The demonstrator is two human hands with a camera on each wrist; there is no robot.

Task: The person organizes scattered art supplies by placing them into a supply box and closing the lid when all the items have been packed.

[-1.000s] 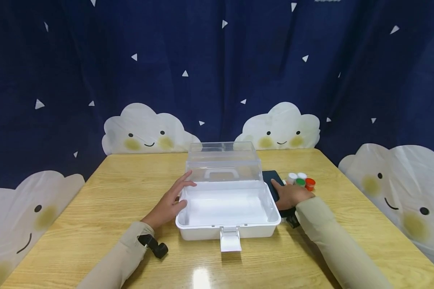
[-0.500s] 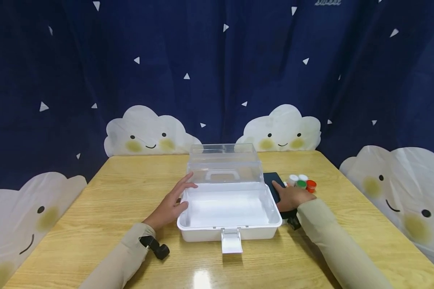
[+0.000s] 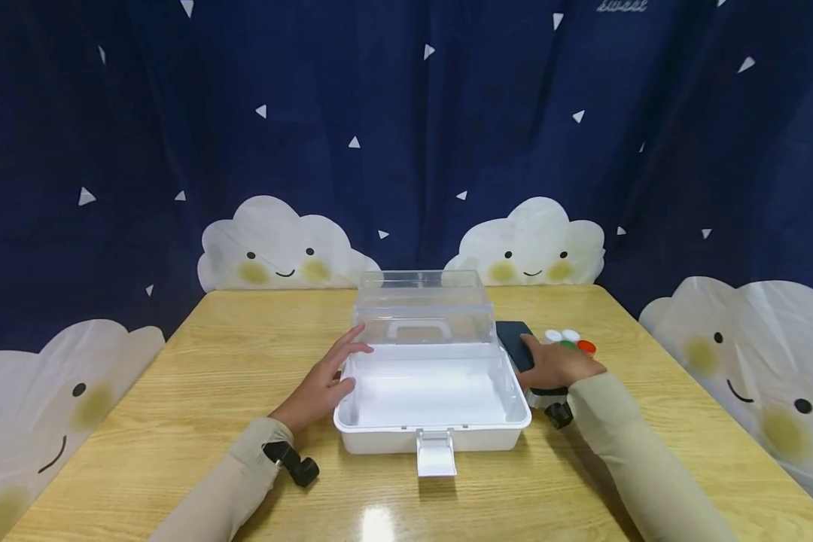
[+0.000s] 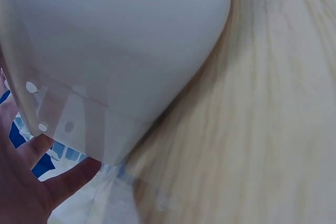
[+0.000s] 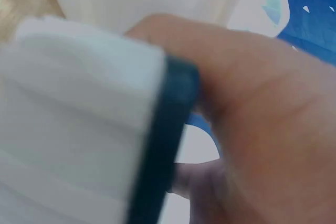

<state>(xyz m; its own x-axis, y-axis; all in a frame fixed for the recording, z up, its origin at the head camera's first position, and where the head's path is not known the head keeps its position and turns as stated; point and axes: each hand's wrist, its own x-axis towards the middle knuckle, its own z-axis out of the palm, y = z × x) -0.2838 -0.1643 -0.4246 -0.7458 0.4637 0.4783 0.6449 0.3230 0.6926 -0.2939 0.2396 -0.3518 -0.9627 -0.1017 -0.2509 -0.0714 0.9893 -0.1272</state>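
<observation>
A white plastic storage box point(image 3: 433, 438) with its clear lid point(image 3: 416, 324) swung back stands in the middle of the table. My left hand point(image 3: 320, 388) touches the box's left end, fingers spread, with thumb and forefinger at the rim. In the left wrist view, fingers point(image 4: 73, 182) reach the far edge of the box's outer wall point(image 4: 126, 51). My right hand point(image 3: 561, 366) grips a white block-like case with a dark top point(image 3: 513, 342), right beside the box. In the right wrist view, its ridged white side point(image 5: 73, 124) is close and blurred, and my hand curls round its dark edge.
Several small jars with white, green and red caps point(image 3: 586, 347) stand beyond my right hand, partly covered by it. The box's front latch point(image 3: 436, 453) hangs down over the wooden table point(image 3: 257, 331). A dark blue curtain point(image 3: 298, 98) hangs behind.
My right hand has shifted slightly right on the dark-topped case, and more of its white side shows below the hand. My left hand stays at the box's end.
</observation>
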